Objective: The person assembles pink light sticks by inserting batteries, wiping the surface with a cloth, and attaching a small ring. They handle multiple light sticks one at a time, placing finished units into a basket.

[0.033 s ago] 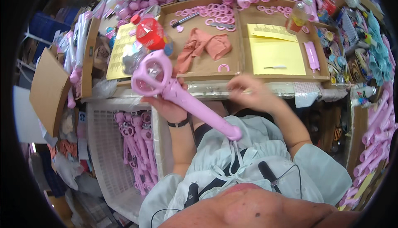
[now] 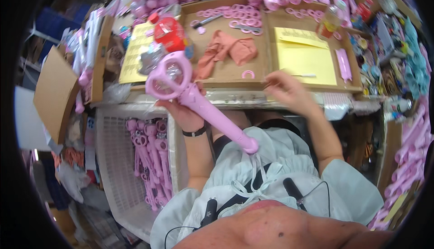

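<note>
My left hand (image 2: 185, 113) is wrapped round a pink toy wand (image 2: 217, 121) just below its ring-shaped head. The head frames a clear, shiny ball, and the handle slants down to the right over my lap. My right hand (image 2: 290, 94) is at the front edge of the cardboard tray (image 2: 226, 85), blurred by motion, its fingers bent. Whether anything is between those fingers I cannot make out. Close to it lie a pink ring (image 2: 247, 74) and a thin white pen-like stick (image 2: 307, 75) on yellow paper (image 2: 300, 59).
An orange cloth (image 2: 226, 52), a dark marker (image 2: 208, 20) and several pink rings lie in the tray. A red bottle (image 2: 169, 34) stands at its left, a clear bottle (image 2: 330, 19) at its right. Below left, a white basket (image 2: 113, 158) holds several pink wands.
My right hand has moved right and slightly up, toward the yellow paper. My left hand keeps its hold on the wand. The whole view has shifted a little.
</note>
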`<state>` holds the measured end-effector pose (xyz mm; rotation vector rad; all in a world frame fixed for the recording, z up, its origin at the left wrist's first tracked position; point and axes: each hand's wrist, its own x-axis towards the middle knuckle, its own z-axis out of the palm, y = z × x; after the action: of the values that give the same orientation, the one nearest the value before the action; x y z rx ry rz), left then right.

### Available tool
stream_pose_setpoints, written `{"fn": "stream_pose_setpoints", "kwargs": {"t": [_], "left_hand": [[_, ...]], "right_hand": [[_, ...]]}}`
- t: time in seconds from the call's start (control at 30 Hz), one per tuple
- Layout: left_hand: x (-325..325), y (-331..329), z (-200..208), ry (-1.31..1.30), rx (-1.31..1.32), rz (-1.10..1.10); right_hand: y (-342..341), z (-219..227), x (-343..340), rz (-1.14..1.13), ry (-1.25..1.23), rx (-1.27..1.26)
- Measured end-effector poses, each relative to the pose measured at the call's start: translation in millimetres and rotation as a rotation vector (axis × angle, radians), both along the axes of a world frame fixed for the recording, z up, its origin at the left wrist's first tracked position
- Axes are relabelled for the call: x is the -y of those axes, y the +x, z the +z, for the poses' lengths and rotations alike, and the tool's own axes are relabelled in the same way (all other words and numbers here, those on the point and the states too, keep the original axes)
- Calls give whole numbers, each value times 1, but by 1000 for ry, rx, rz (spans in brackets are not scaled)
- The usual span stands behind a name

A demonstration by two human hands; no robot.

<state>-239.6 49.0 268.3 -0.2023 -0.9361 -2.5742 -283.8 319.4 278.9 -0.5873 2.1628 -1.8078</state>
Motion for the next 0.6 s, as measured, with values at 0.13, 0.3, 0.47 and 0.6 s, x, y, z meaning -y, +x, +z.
{"fn": "stream_pose_setpoints", "kwargs": {"t": [0.13, 0.3, 0.47, 0.6], "left_hand": [[26, 2, 13, -173, 233, 43], [29, 1, 21, -219, 270, -116], [8, -4, 15, -195, 303, -249], [-3, -4, 10, -253, 354, -268]], "right_hand": [[-69, -13, -83, -35, 710, -315], [-81, -13, -97, 112, 871, -166], [-18, 38, -28, -7, 162, -274], [8, 47, 35, -56, 214, -956]]}}
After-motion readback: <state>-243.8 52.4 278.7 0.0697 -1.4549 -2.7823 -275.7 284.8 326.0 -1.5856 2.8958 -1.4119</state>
